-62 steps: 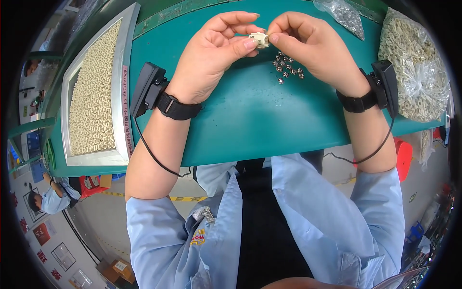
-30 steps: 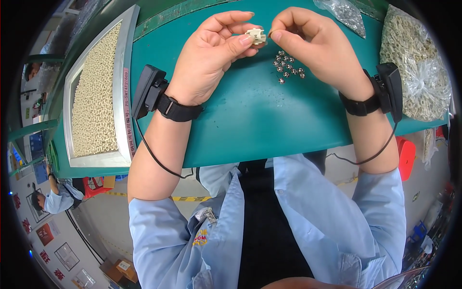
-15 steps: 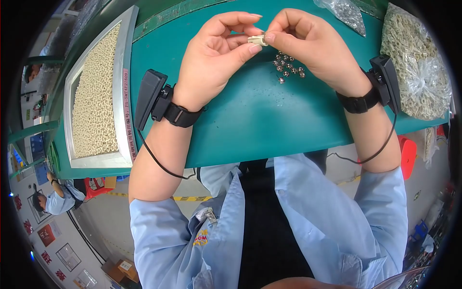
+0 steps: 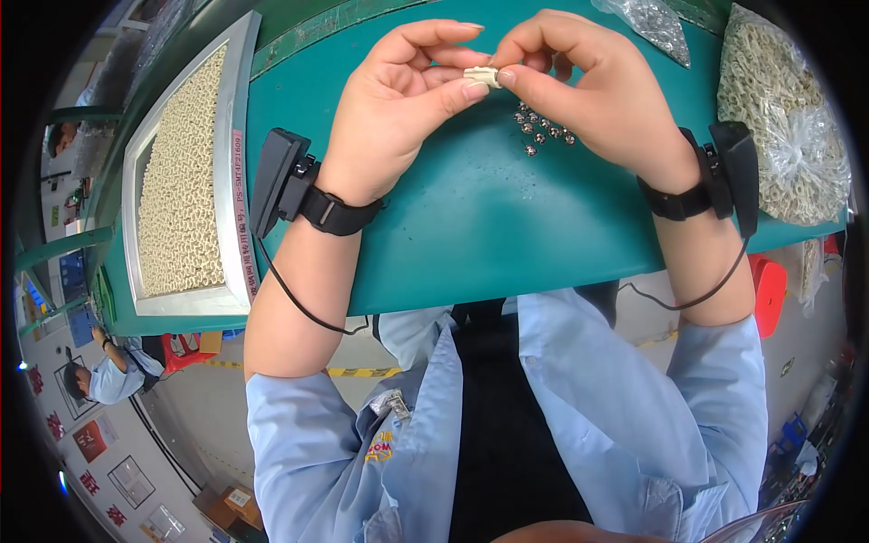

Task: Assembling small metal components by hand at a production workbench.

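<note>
My left hand (image 4: pixel 403 100) pinches a small cream-coloured moulded piece (image 4: pixel 480 77) between thumb and fingertips, above the far part of the green tabletop (image 4: pixel 489 208). My right hand (image 4: pixel 588 95) comes in from the other side, its thumb and forefinger pressed together at the piece's right end. Whatever sits between those right fingertips is too small and covered to make out. Just below the right hand lie several small shiny round metal parts (image 4: pixel 540 136), loose on the green surface and partly hidden by the hand.
On the left, a metal-framed tray (image 4: pixel 233 181) is packed with many cream pieces. A clear bag of similar pieces (image 4: pixel 783 136) lies at the right, and a smaller bag of metal parts (image 4: pixel 652 32) at the far edge. A red stool (image 4: pixel 768 294) stands beyond the table's near edge.
The right hand has shifted slightly, its fingers a little more raised over the piece's end. The left hand keeps its hold, moved a touch to the left.
</note>
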Demonstrator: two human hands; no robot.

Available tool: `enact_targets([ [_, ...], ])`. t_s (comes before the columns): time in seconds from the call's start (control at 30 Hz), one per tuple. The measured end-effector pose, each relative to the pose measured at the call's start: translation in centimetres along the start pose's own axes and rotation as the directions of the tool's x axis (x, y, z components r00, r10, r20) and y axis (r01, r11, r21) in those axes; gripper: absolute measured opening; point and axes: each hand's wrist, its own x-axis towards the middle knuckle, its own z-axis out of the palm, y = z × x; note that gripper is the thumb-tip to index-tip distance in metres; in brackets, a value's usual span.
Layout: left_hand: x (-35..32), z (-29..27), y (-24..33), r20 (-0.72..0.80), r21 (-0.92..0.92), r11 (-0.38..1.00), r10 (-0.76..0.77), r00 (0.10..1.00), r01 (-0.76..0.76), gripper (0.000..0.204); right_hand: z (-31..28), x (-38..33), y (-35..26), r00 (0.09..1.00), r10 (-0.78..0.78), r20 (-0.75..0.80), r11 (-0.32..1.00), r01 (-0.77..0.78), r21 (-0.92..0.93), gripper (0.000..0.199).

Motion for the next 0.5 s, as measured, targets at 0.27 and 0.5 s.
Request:
enact_targets([
  [0.27,-0.1,0.7,0.9,-0.045,-0.236,0.963,-0.145,0.988,0.13,0.04,0.4,2.2,4.4,0.566,-0.817,-0.113,0.577,0.807,-0.127,0.008],
  [0.5,-0.2,0.2,0.6,-0.081,-0.272,0.957,-0.121,0.989,0.095,0.038,0.3,0.1,-1.3,0.966,-0.26,0.008,0.922,0.25,-0.297,0.012],
])
